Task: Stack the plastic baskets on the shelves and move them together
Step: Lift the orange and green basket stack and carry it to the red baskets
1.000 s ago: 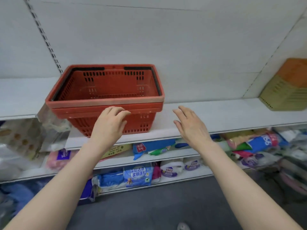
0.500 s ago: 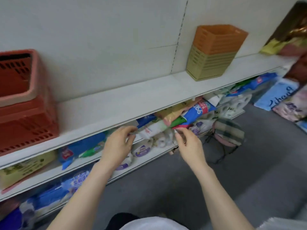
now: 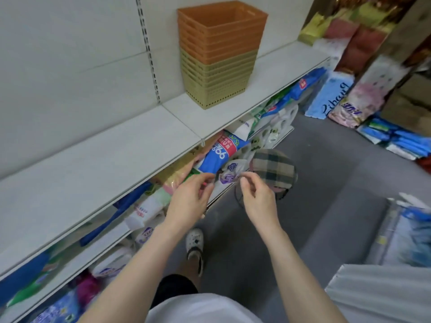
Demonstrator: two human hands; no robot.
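Observation:
A tall nested stack of plastic baskets (image 3: 218, 57) stands on the white shelf (image 3: 121, 145), orange ones on top of yellow-tan ones. My left hand (image 3: 190, 201) and my right hand (image 3: 257, 198) hover side by side in front of the shelf edge, well below and in front of the stack. Both hold nothing, with fingers loosely curled and the thumb near the fingertips. The red baskets are out of view.
Packs of tissue and paper rolls (image 3: 224, 152) fill the lower shelves. A plaid cushion stool (image 3: 274, 171) stands on the grey floor just beyond my right hand. More packs (image 3: 335, 99) lean at the aisle's far end. My shoe (image 3: 195, 243) is below.
The view has swung right, off the red baskets on the left and onto the orange and yellow stack. Both hands left the red basket and dropped in front of the shelf edge.

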